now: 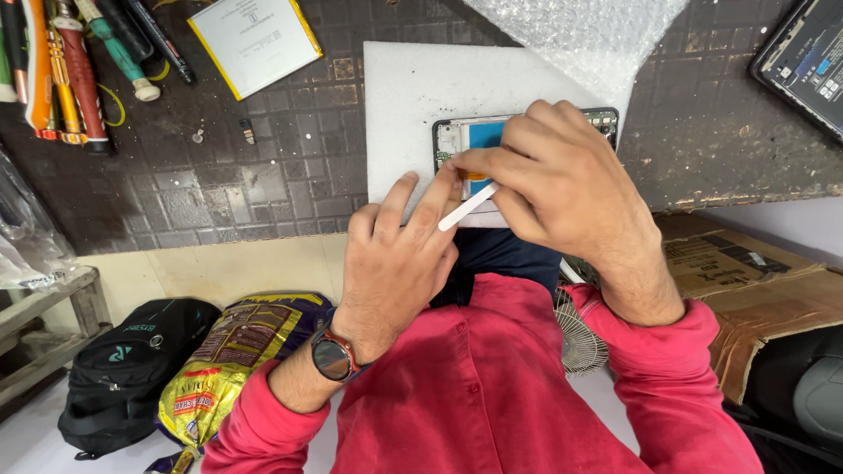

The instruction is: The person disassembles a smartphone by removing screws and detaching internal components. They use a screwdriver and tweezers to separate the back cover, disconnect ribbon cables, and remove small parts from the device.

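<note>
At the bench's near edge, an opened phone (479,133) is steadied by the left hand (395,254); a white pry stick (467,207) is pinched in the right hand (562,180).

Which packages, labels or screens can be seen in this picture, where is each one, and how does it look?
Flat battery: top of the bench, white rectangle with yellow edges.
Tablet: top right corner, dark frame, lit screen.
Opened phone: on the white foam pad, under the right hand, black frame, blue inside.
Snack bag: floor at lower left, yellow and brown.
Cardboard box: right, brown, flattened.
Bubble wrap: top, clear.
</note>
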